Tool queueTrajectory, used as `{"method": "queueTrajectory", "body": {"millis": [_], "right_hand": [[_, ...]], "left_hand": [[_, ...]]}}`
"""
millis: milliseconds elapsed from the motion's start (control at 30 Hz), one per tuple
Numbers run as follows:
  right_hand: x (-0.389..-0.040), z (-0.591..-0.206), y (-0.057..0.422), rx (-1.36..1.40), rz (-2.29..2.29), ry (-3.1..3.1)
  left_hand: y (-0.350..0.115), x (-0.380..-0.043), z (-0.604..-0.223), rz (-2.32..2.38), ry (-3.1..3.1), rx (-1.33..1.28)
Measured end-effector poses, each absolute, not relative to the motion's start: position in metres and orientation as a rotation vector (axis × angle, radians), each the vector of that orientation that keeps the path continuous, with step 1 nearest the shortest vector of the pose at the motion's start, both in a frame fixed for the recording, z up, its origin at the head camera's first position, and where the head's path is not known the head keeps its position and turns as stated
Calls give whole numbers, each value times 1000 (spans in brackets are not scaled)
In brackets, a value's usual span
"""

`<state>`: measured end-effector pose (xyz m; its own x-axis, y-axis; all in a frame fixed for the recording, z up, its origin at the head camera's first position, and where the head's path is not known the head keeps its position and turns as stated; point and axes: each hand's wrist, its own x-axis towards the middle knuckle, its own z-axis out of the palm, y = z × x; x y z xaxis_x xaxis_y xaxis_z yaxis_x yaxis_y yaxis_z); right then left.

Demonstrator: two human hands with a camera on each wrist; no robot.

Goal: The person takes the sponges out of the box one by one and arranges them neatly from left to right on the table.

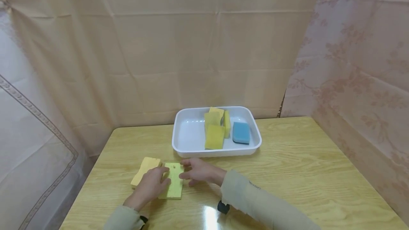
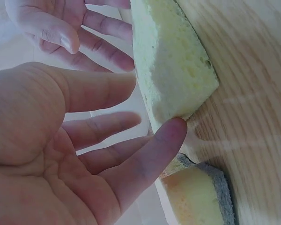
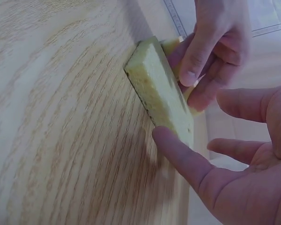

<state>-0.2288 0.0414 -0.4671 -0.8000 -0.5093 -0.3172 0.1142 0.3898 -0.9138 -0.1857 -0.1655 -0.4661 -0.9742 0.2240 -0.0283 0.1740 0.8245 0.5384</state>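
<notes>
A pale yellow-green sponge (image 1: 174,185) lies flat on the table between the two hands. My left hand (image 1: 149,185) is at its left side with fingers spread; in the left wrist view one fingertip meets the sponge's (image 2: 171,70) lower corner. From the right, my right hand (image 1: 200,170) reaches to the sponge's far right edge, fingers parted. In the right wrist view a fingertip is right at the edge of the sponge (image 3: 154,89). Just left of it, an orange-yellow sponge (image 1: 145,169) with a grey scouring layer sits partly behind my left hand.
A white tray (image 1: 188,151) stands at the back of the wooden table (image 1: 287,173). Inside are several yellow sponges (image 1: 214,137), some upright and leaning together, and a blue sponge (image 1: 241,132) on the right. Curtains (image 1: 204,45) hang behind and at both sides.
</notes>
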Motion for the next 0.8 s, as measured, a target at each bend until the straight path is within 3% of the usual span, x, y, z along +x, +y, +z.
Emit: {"method": "queueTrajectory", "body": {"millis": [433,800], "right_hand": [[-226,-455,48,-483,-1409,2075],[-248,-428,74,-592,-1423,1977]], "left_hand": [[-167,-187,-456,846,2991,372],[-161,-193,-440,883,3028,500]]}}
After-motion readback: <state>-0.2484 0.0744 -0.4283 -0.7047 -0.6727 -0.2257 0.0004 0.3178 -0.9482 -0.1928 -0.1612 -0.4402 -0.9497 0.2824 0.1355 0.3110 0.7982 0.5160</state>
